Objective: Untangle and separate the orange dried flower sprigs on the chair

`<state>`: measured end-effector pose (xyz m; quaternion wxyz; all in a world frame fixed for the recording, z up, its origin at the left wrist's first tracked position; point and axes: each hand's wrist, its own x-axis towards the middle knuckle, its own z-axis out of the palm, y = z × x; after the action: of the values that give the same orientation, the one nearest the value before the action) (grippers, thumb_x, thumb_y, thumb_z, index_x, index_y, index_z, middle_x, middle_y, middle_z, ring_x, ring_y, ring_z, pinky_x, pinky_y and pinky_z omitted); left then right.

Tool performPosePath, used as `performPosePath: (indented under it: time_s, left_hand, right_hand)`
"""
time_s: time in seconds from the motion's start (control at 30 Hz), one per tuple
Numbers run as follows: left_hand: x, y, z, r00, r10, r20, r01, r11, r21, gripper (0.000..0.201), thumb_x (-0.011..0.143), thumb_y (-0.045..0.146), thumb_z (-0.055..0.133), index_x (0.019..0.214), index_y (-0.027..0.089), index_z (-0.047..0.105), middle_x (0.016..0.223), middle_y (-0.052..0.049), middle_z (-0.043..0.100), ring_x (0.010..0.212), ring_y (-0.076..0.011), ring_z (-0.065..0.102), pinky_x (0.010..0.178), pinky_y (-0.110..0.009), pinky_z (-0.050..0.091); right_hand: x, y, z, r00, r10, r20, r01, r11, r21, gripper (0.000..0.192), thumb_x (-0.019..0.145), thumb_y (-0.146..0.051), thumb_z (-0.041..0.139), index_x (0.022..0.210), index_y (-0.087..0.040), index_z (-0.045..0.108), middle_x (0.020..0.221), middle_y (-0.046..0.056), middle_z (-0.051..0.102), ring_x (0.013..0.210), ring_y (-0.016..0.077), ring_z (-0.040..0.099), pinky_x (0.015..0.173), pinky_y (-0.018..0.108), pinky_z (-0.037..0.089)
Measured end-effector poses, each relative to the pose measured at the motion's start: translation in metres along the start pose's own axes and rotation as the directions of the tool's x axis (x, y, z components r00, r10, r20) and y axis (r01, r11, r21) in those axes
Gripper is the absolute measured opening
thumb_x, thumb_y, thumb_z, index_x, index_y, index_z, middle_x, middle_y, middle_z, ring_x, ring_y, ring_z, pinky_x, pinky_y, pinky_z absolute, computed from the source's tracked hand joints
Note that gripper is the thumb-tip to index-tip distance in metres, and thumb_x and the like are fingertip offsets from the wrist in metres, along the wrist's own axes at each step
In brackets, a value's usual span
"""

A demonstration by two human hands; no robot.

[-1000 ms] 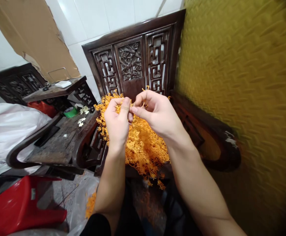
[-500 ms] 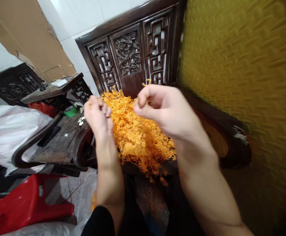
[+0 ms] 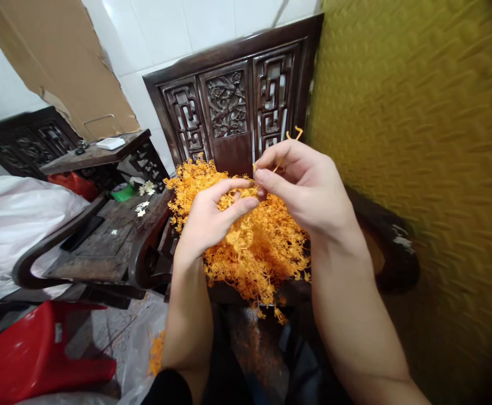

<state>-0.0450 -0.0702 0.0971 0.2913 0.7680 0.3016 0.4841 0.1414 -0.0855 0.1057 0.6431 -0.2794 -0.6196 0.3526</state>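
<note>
A large heap of orange, branching plastic-looking sprigs [image 3: 267,253] lies on the seat of a dark carved wooden chair in front of me. Above the heap, my left hand [image 3: 216,216] curls its thumb and fingers round a small bunch of yellow-orange sprigs [image 3: 244,194]. Right beside it, my right hand [image 3: 309,180] pinches a thin yellow-orange strand between thumb and forefinger. Thin stem ends [image 3: 295,133] stick up behind the right knuckles. The fingertips of both hands nearly meet. The exact kind of sprig I cannot make out.
The carved chair back [image 3: 229,107] stands behind the heap, a yellow textured panel [image 3: 410,112] to the right. On the left are another wooden chair seat [image 3: 98,253] with green tape [image 3: 122,192], a white bag [image 3: 22,225], and a red plastic stool [image 3: 30,349] on the floor.
My left hand has moved right and turned, coming up to my right hand over the heap. The right hand has shifted slightly right. A bunch of sprigs now shows between them.
</note>
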Motion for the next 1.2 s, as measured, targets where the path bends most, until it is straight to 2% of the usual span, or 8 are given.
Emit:
performPosePath:
  time_s: [0.2,0.37,0.57,0.73,0.8,0.93,1.07,1.2]
  left_hand:
    - [-0.001,-0.001,-0.001,0.997,0.029,0.068,-0.020,0.992,-0.127,0.024,0.096,0.046,0.072,0.088,0.024,0.076,0.084,-0.003,0.075,0.074,-0.0136,0.065,0.070,-0.028,0.054]
    - [0.000,-0.006,0.008,0.998,-0.027,-0.048,0.017,0.979,-0.201,0.030,0.098,0.052,0.068,0.089,0.025,0.077,0.066,-0.001,0.063,0.072,-0.0161,0.065,0.065,-0.028,0.053]
    - [0.002,-0.003,0.011,0.952,0.116,-0.282,-0.122,0.992,-0.003,0.020,0.097,0.042,0.073,0.090,0.024,0.079,0.085,-0.003,0.076,0.087,-0.0175,0.072,0.084,-0.033,0.057]
    - [-0.002,0.011,0.013,0.906,0.224,-0.360,-0.150,0.964,0.220,0.019,0.098,0.035,0.072,0.084,0.022,0.076,0.085,-0.002,0.077,0.081,-0.0168,0.070,0.080,-0.033,0.055]
    - [-0.009,0.022,0.008,0.852,0.253,-0.458,-0.173,0.962,0.211,0.016,0.099,0.031,0.071,0.085,0.024,0.075,0.082,-0.001,0.075,0.073,-0.0140,0.066,0.070,-0.030,0.052]
    - [-0.023,0.043,-0.014,0.618,0.260,-0.742,-0.319,0.946,0.066,0.020,0.104,0.025,0.063,0.086,0.027,0.071,0.079,0.002,0.069,0.047,-0.0060,0.044,0.042,-0.025,0.029]
    - [-0.018,0.034,-0.016,0.764,0.108,-0.635,-0.232,0.966,-0.115,0.015,0.101,0.030,0.067,0.089,0.023,0.070,0.093,-0.003,0.080,0.041,-0.0039,0.041,0.037,-0.025,0.026]
    - [-0.003,0.009,0.001,0.855,0.026,-0.519,-0.148,0.969,-0.195,0.012,0.096,0.022,0.067,0.102,0.022,0.077,0.095,-0.004,0.081,0.039,-0.0030,0.039,0.036,-0.022,0.028]
  right_hand:
    - [-0.005,-0.003,-0.001,0.993,0.021,0.116,-0.031,0.996,0.084,0.033,0.088,-0.051,0.081,0.103,-0.026,0.067,0.094,0.003,0.062,0.074,0.0143,0.057,0.066,0.031,0.053]
    - [-0.005,-0.002,0.003,0.994,0.030,0.109,-0.024,0.998,-0.049,0.040,0.078,-0.055,0.089,0.097,-0.025,0.069,0.083,0.001,0.059,0.070,0.0140,0.051,0.060,0.030,0.047]
    - [-0.003,0.002,0.002,0.994,-0.057,0.095,0.077,0.972,-0.223,0.024,0.086,-0.041,0.084,0.098,-0.022,0.075,0.084,0.003,0.069,0.075,0.0171,0.060,0.067,0.034,0.049]
    - [-0.004,0.001,0.009,0.963,-0.257,0.077,0.255,0.787,-0.562,0.009,0.094,-0.022,0.072,0.092,-0.022,0.080,0.090,0.006,0.076,0.084,0.0226,0.066,0.082,0.044,0.052]
    - [0.000,0.009,0.001,0.948,-0.314,0.054,0.276,0.724,-0.632,0.013,0.091,-0.017,0.070,0.090,-0.023,0.081,0.091,0.007,0.076,0.085,0.0237,0.067,0.084,0.046,0.054]
    - [0.007,0.030,-0.034,0.941,-0.278,-0.192,0.090,0.755,-0.649,0.006,0.081,-0.018,0.079,0.079,-0.023,0.081,0.078,0.005,0.073,0.074,0.0211,0.066,0.078,0.045,0.058]
    - [0.005,0.027,-0.045,0.941,-0.099,-0.325,0.012,0.966,-0.260,0.016,0.087,-0.034,0.082,0.095,-0.021,0.078,0.078,0.003,0.073,0.065,0.0158,0.069,0.064,0.034,0.060]
    - [0.002,0.016,-0.027,0.967,-0.054,-0.248,0.026,0.993,-0.115,0.024,0.091,-0.042,0.080,0.100,-0.022,0.071,0.092,0.004,0.077,0.069,0.0131,0.072,0.062,0.028,0.062]
